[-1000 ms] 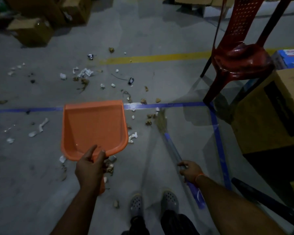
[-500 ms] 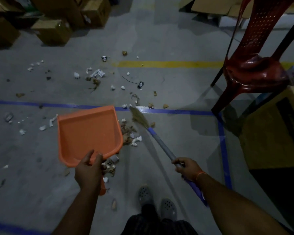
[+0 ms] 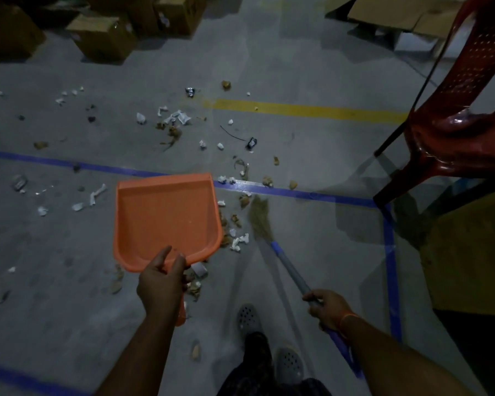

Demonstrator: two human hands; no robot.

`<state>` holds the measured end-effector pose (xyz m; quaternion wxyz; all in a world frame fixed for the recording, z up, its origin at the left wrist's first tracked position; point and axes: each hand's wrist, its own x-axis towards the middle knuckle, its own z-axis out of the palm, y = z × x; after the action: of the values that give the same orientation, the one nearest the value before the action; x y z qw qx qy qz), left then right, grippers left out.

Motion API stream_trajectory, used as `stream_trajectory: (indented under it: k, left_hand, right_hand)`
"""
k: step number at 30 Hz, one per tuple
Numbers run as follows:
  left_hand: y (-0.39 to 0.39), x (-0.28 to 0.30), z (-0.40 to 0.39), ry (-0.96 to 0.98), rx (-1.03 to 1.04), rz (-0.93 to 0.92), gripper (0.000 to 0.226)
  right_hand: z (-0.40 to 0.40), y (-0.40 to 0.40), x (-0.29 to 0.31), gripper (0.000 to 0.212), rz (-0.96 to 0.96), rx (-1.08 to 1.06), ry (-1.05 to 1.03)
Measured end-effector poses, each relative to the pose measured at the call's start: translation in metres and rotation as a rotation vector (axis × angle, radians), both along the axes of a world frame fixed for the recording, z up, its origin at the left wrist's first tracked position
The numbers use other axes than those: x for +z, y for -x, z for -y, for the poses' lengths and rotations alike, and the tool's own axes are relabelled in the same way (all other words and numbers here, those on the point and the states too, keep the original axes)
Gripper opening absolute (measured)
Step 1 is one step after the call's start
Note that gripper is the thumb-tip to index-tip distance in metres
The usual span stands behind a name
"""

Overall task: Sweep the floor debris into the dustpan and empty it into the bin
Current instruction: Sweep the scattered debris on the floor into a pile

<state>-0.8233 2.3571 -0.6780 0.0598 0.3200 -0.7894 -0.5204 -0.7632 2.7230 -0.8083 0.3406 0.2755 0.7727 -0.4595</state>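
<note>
My left hand grips the handle of an orange dustpan, which is held over the grey floor with its open mouth pointing away from me; its tray looks bare. My right hand grips the grey and blue handle of a broom whose straw head rests on the floor just right of the dustpan. Paper scraps and brown debris lie between the pan and the broom head. More litter is scattered farther out. No bin is in view.
A red plastic chair stands at the right, above a cardboard box. Cardboard boxes line the far left. Blue tape lines and a yellow line mark the floor. My shoes are below.
The broom head swung left toward the dustpan, then back to the right, leaving debris gathered beside the pan's right edge. The dustpan stayed in my left hand.
</note>
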Motion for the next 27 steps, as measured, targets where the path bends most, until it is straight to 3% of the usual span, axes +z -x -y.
stream_trajectory:
  k: [4, 9, 17, 23, 27]
  left_hand:
    - [0.016, 0.001, 0.018, 0.0, 0.026, -0.006, 0.054]
    - [0.039, 0.004, 0.03, 0.029, 0.045, 0.012, 0.059]
    - [0.079, 0.023, -0.007, -0.024, -0.005, -0.014, 0.044]
    - [0.104, 0.018, -0.037, -0.009, 0.002, 0.009, 0.047]
    - [0.116, 0.018, -0.06, -0.002, 0.03, 0.003, 0.045]
  right_hand:
    - [0.044, 0.041, 0.004, 0.024, -0.028, 0.211, 0.082]
    - [0.054, 0.071, 0.02, 0.023, -0.113, 0.244, 0.151]
    - [-0.032, 0.08, 0.046, 0.027, -0.2, -0.006, 0.031]
    - [-0.101, 0.089, 0.039, 0.021, -0.124, -0.258, -0.041]
    - [-0.124, 0.108, 0.026, 0.021, -0.064, -0.246, -0.042]
